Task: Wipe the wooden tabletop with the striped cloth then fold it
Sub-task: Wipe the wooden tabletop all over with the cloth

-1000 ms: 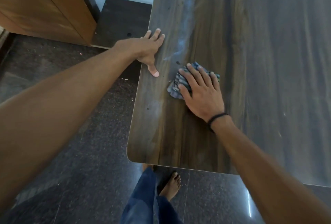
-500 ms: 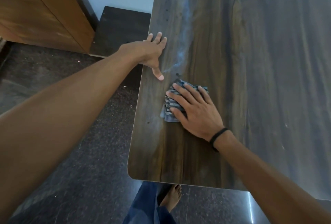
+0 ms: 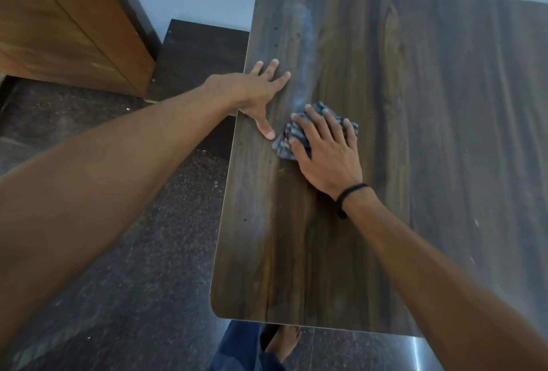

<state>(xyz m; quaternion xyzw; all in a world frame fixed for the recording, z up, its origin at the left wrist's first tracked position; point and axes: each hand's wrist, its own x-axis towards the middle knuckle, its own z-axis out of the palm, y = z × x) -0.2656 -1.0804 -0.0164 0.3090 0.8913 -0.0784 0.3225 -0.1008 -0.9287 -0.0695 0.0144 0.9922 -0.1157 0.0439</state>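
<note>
Head view: the right hand [image 3: 326, 160] lies flat on the striped cloth [image 3: 284, 141], its fingers [image 3: 315, 124] straight and a little spread, pressing down rather than curling round anything. The cloth is bunched into a small wad beneath them. Its edges show past the fingertips and out beside the thumb, and it lies on the surface [image 3: 430, 148], close to the left-hand edge. The left hand [image 3: 255, 94] is flat too, fingers wide and straight, holding nothing. Its palm overhangs the edge, and its thumb tip comes down just beside the cloth; whether they touch I cannot tell. A pale smear [image 3: 305, 53] runs on ahead of the right fingertips toward the far end, and a fainter haze lies back behind the wrist, toward the near corner.

This looks like the wiping step, with the fold not yet begun. To do it well, the pressure should sit evenly across fingertips and palm, so the wad slides with the hand instead of rolling out from under it. Strokes are best driven forward of the fingertips along the smear, each overlapping the one before. The wad is small, so opening it one fold would give a wider track. The left thumb sits in the likely path and should draw back, while that hand steadies the edge. The broad stretch off the little-finger side probably needs passes as well.
</note>
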